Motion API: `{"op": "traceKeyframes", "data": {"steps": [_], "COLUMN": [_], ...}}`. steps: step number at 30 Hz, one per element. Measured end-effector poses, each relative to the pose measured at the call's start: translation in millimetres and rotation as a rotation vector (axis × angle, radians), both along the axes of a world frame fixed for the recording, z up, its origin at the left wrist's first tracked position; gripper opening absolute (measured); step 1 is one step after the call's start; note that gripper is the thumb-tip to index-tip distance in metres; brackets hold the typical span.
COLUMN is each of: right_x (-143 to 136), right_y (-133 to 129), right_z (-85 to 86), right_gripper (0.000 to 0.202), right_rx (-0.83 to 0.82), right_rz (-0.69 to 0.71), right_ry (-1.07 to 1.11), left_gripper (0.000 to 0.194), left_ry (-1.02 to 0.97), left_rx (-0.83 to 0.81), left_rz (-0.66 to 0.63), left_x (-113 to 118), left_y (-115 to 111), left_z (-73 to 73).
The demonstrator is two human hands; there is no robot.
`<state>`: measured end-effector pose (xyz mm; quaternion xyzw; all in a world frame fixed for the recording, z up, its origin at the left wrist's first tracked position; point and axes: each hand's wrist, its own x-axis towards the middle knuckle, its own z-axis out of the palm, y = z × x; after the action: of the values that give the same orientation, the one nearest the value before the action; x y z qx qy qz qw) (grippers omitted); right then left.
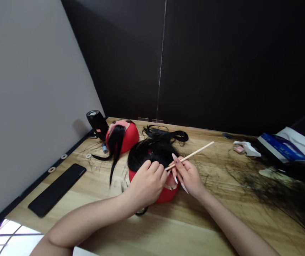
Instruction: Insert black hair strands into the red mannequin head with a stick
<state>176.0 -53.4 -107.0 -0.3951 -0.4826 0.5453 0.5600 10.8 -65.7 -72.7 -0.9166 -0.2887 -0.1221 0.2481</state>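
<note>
A red dome-shaped block [167, 195] stands on the table in front of me, with a hairpiece of long black hair [152, 153] spread over its far side. Pinned along the block's near right side is a patch of pale mesh [171, 183]. My left hand [151, 179] rests on the block at the edge of the hair, fingers curled closed; whatever they pinch is hidden. Between the thumb and fingers of my right hand [187, 174] is a thin wooden stick [197, 151], slanting up to the right. Its lower end meets the mesh beside my left fingers.
Behind on the left stand a second red block [131, 138] with black hair and a black cylindrical speaker [97, 124]. A black phone [57, 190] lies at left. Loose hair [259, 188], crumpled white paper [250, 149] and a blue-and-white packet [283, 147] lie at right. Dark panels close off the back.
</note>
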Motion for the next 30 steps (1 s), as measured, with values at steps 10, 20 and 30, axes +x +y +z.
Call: {"op": "traceKeyframes", "data": {"steps": [10, 20, 30], "right_x": [0, 2, 7], "right_y": [-1, -2, -2], "right_z": [3.2, 3.6, -1.4], "right_gripper": [0.057, 0.055, 0.051], "right_rx": [-0.047, -0.056, 0.004], "right_rz": [-0.012, -0.004, 0.028], "right_ry": [-0.035, -0.043, -0.079], "left_gripper": [0.012, 0.023, 0.025], "left_ry": [0.126, -0.069, -0.285], "left_rx": [-0.072, 0.035, -0.383], "left_rz": [-0.008, -0.344, -0.539], "left_x": [-4, -5, 5], "left_y": [-14, -25, -2], "left_z": [3.6, 3.8, -14.7]}}
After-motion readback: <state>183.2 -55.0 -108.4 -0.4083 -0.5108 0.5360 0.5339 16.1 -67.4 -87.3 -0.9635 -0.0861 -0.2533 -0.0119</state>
